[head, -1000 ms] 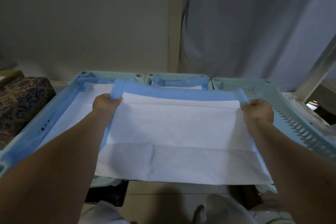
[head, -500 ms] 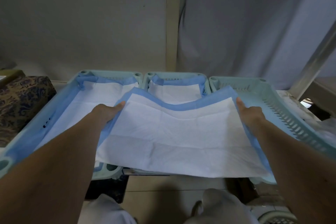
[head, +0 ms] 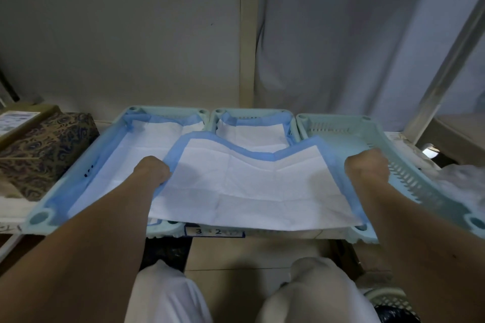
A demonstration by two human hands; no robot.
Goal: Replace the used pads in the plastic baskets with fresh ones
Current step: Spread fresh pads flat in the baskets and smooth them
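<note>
A fresh white pad with a blue border is spread between my hands over the baskets, its far edge sagging in the middle. My left hand grips its left edge and my right hand grips its right edge. Three pale green plastic baskets stand side by side: the left basket and the middle basket each hold a blue-edged pad, and the right basket shows bare slotted walls. The pad hangs partly over the middle and right baskets.
A patterned box sits left of the baskets. A label reading 3-2 is on the shelf front. A curtain hangs behind, a metal post rises at the right, and my knees are below.
The pad has come down from stretched taut to slack, its far edge drooping toward the baskets. Both hands have moved lower and slightly nearer, curling round the side edges.
</note>
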